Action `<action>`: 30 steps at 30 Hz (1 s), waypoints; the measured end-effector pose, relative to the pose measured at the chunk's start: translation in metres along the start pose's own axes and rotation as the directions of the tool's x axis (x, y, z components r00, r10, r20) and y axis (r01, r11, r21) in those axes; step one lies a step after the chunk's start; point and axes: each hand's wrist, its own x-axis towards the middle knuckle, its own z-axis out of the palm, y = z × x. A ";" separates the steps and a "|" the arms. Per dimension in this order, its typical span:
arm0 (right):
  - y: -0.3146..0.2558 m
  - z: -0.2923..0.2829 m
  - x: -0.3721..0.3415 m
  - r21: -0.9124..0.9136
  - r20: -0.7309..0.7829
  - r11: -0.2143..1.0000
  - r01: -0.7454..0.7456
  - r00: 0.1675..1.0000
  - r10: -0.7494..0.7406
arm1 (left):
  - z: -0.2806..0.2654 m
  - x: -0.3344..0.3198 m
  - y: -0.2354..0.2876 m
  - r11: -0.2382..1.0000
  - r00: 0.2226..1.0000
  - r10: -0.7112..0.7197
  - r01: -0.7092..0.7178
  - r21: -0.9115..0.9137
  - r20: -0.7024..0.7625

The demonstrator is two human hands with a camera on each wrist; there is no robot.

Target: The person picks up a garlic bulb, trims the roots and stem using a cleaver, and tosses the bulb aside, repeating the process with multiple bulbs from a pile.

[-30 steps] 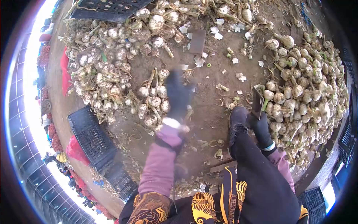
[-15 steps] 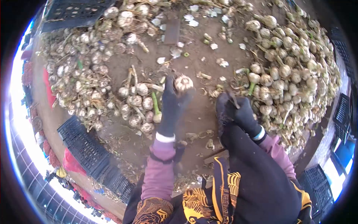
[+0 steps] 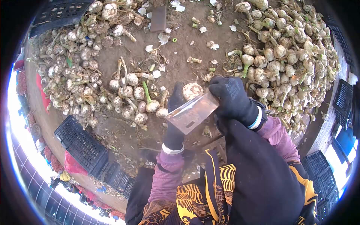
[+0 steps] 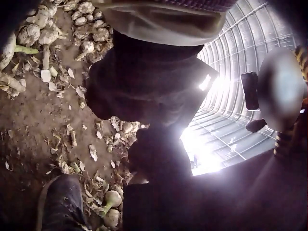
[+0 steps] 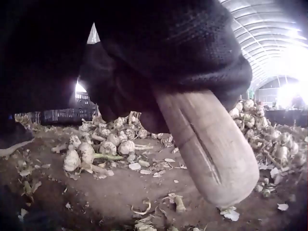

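My gloved left hand (image 3: 175, 100) holds a garlic bulb (image 3: 192, 91), its cut-looking pale face turned up, over the dirt floor. In my gloved right hand (image 3: 233, 98) is a cleaver, its broad blade (image 3: 194, 113) slanting across the left hand and right at the bulb's near side. The blade hides part of the left palm. The right wrist view shows the cleaver's wooden handle (image 5: 211, 149) sticking out below the curled glove. To the left of the left hand lies a small group of garlic bulbs (image 3: 127, 91) with stems.
A large garlic heap (image 3: 285, 67) rises on the right, another heap (image 3: 75, 71) on the left. Black crates (image 3: 82, 144) stand at the lower left. A flat brown slab (image 3: 158, 18) and scattered skins and stem pieces lie on the floor. A shoe (image 4: 62, 204) shows in the left wrist view.
My left hand picked up a garlic bulb near the small group. The right hand rose from beside the knee and brought the cleaver leftward to the bulb. The head view shifted.
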 end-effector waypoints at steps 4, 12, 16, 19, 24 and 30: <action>0.012 0.015 -0.005 0.073 -0.064 0.997 0.024 0.998 -0.020 | -0.011 0.000 -0.013 0.873 0.961 0.230 -0.274 0.404 0.155; 0.087 0.047 -0.063 0.103 -0.070 0.849 -0.519 0.847 0.526 | -0.002 -0.011 0.006 0.914 0.989 0.143 -0.114 0.389 -0.046; 0.074 0.049 -0.048 0.309 -0.084 0.810 -0.499 0.834 0.546 | -0.005 0.010 0.000 0.912 0.992 0.116 -0.091 0.400 -0.040; 0.041 0.039 -0.032 0.468 -0.038 0.751 -0.467 0.838 0.545 | -0.007 0.010 0.011 0.995 0.981 -0.098 0.100 0.003 -0.168; 0.019 0.031 -0.018 0.524 -0.039 0.771 -0.363 0.894 0.447 | -0.006 0.004 -0.025 0.962 0.957 0.217 -0.176 0.208 -0.191; 0.051 0.064 -0.020 0.438 0.032 0.845 -0.306 0.945 0.326 | 0.021 -0.009 -0.027 0.746 0.977 -0.191 0.084 -0.661 -0.091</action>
